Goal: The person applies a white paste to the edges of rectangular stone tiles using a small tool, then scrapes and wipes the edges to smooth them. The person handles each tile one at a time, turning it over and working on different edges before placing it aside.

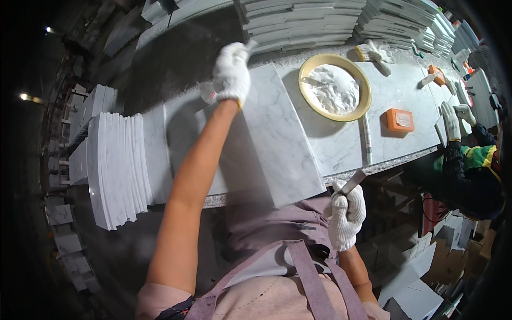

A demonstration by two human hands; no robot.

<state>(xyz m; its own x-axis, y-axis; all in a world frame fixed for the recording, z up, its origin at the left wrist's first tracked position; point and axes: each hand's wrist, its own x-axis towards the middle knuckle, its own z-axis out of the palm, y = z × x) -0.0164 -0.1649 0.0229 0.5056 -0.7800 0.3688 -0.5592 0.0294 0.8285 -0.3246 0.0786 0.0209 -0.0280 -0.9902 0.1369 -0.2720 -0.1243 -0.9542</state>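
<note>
My right hand [345, 216], in a white knit glove, is closed round a flat grey metal scraper [353, 182] just off the table's near edge. To its left lies a white, grey-veined marble tile [288, 138], set askew with its near end past the edge of the bench. My left hand [232, 74], also gloved, is over the tile's far left side. Motion smears its fingers, so whether they grip anything cannot be made out. Beside its wrist stands a small clear container [208, 93], partly hidden by the glove.
A yellow bowl [305, 101] holds white paste. Right of it are a white stick-like tool [367, 140], an orange box [400, 120] and loose gloves [376, 53]. Tile stacks stand at the back [298, 24] and left [114, 165]. A co-worker's gloved hands [453, 118] are at far right.
</note>
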